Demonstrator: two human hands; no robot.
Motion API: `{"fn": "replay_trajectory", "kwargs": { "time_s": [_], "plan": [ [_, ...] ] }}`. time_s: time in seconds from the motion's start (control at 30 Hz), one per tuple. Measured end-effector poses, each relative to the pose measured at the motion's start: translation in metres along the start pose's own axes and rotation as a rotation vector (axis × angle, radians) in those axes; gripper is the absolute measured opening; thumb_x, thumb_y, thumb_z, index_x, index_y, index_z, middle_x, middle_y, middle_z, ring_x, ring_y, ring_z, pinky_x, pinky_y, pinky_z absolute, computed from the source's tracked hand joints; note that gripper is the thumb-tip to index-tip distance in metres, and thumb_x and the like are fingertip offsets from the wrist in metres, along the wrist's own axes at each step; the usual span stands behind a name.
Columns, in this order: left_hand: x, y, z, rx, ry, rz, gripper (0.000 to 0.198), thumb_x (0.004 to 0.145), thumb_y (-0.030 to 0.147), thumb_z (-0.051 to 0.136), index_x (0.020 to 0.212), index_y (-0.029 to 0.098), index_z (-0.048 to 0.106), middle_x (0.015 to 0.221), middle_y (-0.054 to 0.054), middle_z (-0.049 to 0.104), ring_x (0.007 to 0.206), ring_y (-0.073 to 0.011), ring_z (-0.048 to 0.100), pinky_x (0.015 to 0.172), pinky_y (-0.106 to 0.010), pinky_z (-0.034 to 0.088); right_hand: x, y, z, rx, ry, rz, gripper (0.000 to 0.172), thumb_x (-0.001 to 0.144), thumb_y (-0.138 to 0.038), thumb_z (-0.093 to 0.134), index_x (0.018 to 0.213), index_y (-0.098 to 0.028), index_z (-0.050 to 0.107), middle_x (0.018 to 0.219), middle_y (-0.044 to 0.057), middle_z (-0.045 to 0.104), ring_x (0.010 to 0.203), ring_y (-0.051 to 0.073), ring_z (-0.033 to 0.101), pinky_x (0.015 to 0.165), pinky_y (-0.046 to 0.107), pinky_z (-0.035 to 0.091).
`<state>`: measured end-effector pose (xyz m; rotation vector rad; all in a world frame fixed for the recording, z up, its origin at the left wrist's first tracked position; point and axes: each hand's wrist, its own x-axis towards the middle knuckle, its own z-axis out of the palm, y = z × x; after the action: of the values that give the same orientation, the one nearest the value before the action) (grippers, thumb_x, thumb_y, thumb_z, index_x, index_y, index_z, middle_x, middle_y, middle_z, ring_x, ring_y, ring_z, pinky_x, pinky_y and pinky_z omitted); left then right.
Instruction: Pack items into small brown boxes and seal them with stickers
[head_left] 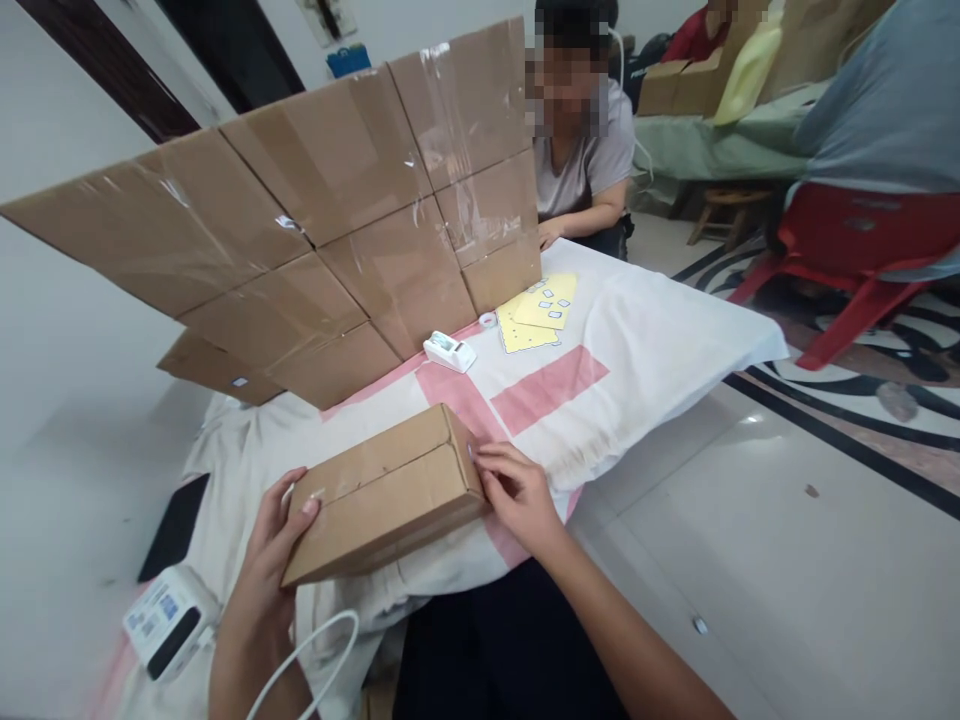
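A closed brown cardboard box (382,490) lies on the white and pink cloth (637,340) in front of me. My left hand (274,545) grips its left end, thumb on top and fingers wrapped round the edge. My right hand (517,490) presses its fingertips against the right end of the box. Both hands hold the box between them.
A wall of taped cardboard boxes (315,220) stands behind it. A small white device (448,351), a tape roll (487,320) and yellow label sheets (540,310) lie farther back. A white handheld device (169,620) with cable sits at my left. Another person (585,150) sits opposite; red chair (862,250) right.
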<state>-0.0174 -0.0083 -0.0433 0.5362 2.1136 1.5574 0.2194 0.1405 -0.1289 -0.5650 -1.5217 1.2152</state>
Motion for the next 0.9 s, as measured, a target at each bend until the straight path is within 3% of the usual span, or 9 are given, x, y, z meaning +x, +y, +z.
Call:
{"fn": "replay_trajectory", "kwargs": {
  "time_s": [0.1, 0.2, 0.27, 0.4, 0.57, 0.73, 0.9],
  "plan": [
    [0.001, 0.0, 0.0, 0.011, -0.011, -0.003, 0.076, 0.062, 0.058, 0.083, 0.129, 0.034, 0.058, 0.124, 0.002, 0.064, 0.094, -0.0166, 0.06, 0.064, -0.019, 0.041, -0.007, -0.004, -0.012, 0.049, -0.062, 0.046, 0.026, 0.096, -0.029, 0.057, 0.114, -0.031, 0.076, 0.124, 0.006, 0.072, 0.115, 0.026, 0.067, 0.099, 0.046, 0.054],
    [0.001, 0.002, 0.001, 0.011, -0.009, -0.02, 0.076, 0.062, 0.056, 0.083, 0.131, 0.036, 0.057, 0.122, 0.003, 0.066, 0.094, -0.0173, 0.062, 0.063, -0.02, 0.041, -0.014, -0.006, -0.017, 0.058, -0.127, 0.065, 0.05, 0.097, -0.035, 0.058, 0.147, -0.035, 0.054, 0.141, 0.005, 0.063, 0.133, 0.027, 0.055, 0.113, 0.051, 0.043],
    [0.0, 0.003, 0.002, 0.007, -0.008, -0.024, 0.075, 0.063, 0.055, 0.084, 0.131, 0.036, 0.057, 0.12, 0.003, 0.066, 0.094, -0.0173, 0.062, 0.064, -0.02, 0.041, -0.017, -0.005, -0.017, 0.068, -0.137, 0.086, 0.056, 0.1, -0.038, 0.055, 0.154, -0.035, 0.043, 0.137, 0.005, 0.066, 0.135, 0.027, 0.054, 0.117, 0.054, 0.038],
    [-0.001, 0.001, 0.001, 0.001, -0.031, -0.002, 0.07, 0.066, 0.055, 0.082, 0.129, 0.036, 0.057, 0.123, 0.004, 0.065, 0.099, -0.0172, 0.062, 0.07, -0.02, 0.042, -0.018, -0.004, -0.011, 0.088, -0.143, 0.114, 0.061, 0.101, -0.044, 0.052, 0.159, -0.035, 0.033, 0.145, 0.006, 0.06, 0.14, 0.027, 0.05, 0.12, 0.057, 0.033],
    [0.005, -0.008, -0.006, 0.025, -0.082, 0.034, 0.063, 0.073, 0.058, 0.077, 0.129, 0.038, 0.056, 0.142, 0.006, 0.056, 0.127, -0.0212, 0.053, 0.084, -0.021, 0.042, -0.016, -0.008, -0.007, 0.043, -0.187, 0.125, 0.064, 0.099, -0.043, 0.056, 0.159, -0.032, 0.035, 0.154, 0.006, 0.05, 0.145, 0.027, 0.044, 0.122, 0.056, 0.031],
    [0.012, -0.01, -0.007, 0.024, -0.065, 0.041, 0.07, 0.065, 0.065, 0.079, 0.125, 0.036, 0.059, 0.139, 0.003, 0.058, 0.127, -0.026, 0.054, 0.091, -0.028, 0.043, -0.023, -0.011, -0.003, -0.05, -0.233, 0.119, 0.071, 0.094, -0.04, 0.064, 0.158, -0.031, 0.036, 0.16, 0.006, 0.041, 0.147, 0.029, 0.04, 0.121, 0.053, 0.034],
    [0.013, -0.007, -0.006, -0.011, -0.128, 0.04, 0.072, 0.063, 0.068, 0.078, 0.125, 0.036, 0.057, 0.141, 0.003, 0.058, 0.126, -0.0278, 0.054, 0.085, -0.028, 0.045, -0.039, -0.011, 0.004, -0.118, -0.232, -0.004, 0.088, 0.085, -0.038, 0.073, 0.161, -0.031, 0.028, 0.163, 0.007, 0.034, 0.149, 0.032, 0.035, 0.12, 0.055, 0.033]
  ]
}}
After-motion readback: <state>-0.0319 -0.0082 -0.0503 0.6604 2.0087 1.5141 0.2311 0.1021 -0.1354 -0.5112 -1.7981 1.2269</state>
